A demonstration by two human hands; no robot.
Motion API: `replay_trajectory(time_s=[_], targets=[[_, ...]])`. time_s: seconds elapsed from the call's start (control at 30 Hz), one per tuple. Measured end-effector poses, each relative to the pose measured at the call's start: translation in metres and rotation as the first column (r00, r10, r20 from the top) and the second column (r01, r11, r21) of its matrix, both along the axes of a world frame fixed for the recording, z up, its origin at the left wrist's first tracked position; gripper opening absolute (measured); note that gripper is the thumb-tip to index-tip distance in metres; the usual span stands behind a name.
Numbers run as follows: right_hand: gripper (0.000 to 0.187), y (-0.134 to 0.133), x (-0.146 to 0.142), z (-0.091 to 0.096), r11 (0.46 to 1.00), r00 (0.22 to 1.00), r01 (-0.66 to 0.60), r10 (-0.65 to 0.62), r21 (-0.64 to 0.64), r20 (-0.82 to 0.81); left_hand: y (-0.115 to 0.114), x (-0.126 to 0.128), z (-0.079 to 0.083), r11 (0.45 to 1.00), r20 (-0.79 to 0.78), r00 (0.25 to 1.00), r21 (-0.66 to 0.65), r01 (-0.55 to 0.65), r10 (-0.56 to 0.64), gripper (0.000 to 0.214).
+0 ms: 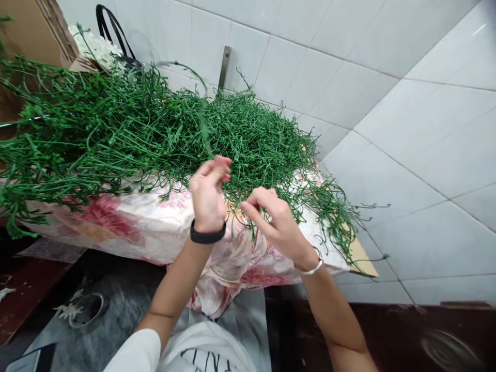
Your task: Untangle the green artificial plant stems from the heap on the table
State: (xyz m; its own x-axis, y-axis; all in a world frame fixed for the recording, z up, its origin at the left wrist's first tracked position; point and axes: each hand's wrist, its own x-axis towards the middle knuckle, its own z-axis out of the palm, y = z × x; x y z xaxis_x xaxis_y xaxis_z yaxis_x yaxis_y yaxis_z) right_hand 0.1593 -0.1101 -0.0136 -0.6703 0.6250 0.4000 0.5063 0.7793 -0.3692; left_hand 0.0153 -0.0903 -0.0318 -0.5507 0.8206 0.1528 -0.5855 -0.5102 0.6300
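My left hand (pixel 209 190), with a black band at the wrist, is raised over the front of the pile and slightly blurred. Its fingers are closed on a thin green plastic stem (pixel 204 121), which rises from them and arches to the left at the top. Beside it, my right hand (pixel 273 219) is in a pinch with thumb and forefinger together. Whatever lies between those fingertips is too small or hidden to make out. Behind both hands spreads a large heap of green artificial stems (pixel 251 134), curly and tangled, with a looser bunch (pixel 335 206) at the right.
A floral cloth (pixel 147 227) covers the table under the heap. White tiled walls (pixel 310 67) close off the back and right. Left are a cardboard box (pixel 36 33), white flowers (pixel 95 46) and longer stems (pixel 77 139). Below stands a small round container (pixel 93 310).
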Motion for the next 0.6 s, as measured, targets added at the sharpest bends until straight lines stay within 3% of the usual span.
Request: replay_trajectory(time_s=[0.03,0.1,0.23,0.33,0.4,0.47,0.53,0.6], targets=[[0.02,-0.003,0.005,-0.001,1.0,1.0,0.014,-0.014,0.001,0.023,0.004,-0.008,0.003,0.992,0.032,0.992,0.0,-0.126,0.126,0.009],[0.018,-0.005,0.019,-0.003,0.994,0.995,0.102,-0.103,0.044,0.013,0.009,-0.022,0.007,0.984,-0.002,0.984,-0.027,-0.177,0.177,0.013],[0.019,0.018,0.047,0.004,0.925,0.936,0.348,-0.334,0.153,-0.111,0.008,-0.025,0.004,0.999,-0.148,0.989,-0.032,0.0,-0.005,0.018],[0.021,0.045,0.056,0.015,0.866,0.897,0.44,-0.437,0.238,-0.07,-0.002,-0.006,-0.008,0.993,-0.258,0.961,-0.084,0.079,-0.098,0.019],[0.022,0.056,0.056,0.024,0.853,0.889,0.452,-0.456,0.26,-0.046,-0.012,0.008,-0.017,0.986,-0.335,0.931,-0.118,0.114,-0.147,0.019],[0.026,0.058,0.053,0.031,0.9,0.912,0.411,-0.402,0.148,-0.087,-0.022,0.018,-0.024,0.975,-0.416,0.885,-0.161,0.154,-0.209,0.019],[0.035,0.051,0.049,0.034,0.953,0.94,0.286,-0.299,-0.094,-0.166,-0.03,0.025,-0.028,0.969,-0.482,0.844,-0.184,0.166,-0.236,0.02],[0.038,0.039,0.044,0.031,0.933,0.939,0.143,-0.234,-0.329,-0.254,-0.035,0.03,-0.029,0.972,-0.541,0.811,-0.187,0.146,-0.225,0.019]])
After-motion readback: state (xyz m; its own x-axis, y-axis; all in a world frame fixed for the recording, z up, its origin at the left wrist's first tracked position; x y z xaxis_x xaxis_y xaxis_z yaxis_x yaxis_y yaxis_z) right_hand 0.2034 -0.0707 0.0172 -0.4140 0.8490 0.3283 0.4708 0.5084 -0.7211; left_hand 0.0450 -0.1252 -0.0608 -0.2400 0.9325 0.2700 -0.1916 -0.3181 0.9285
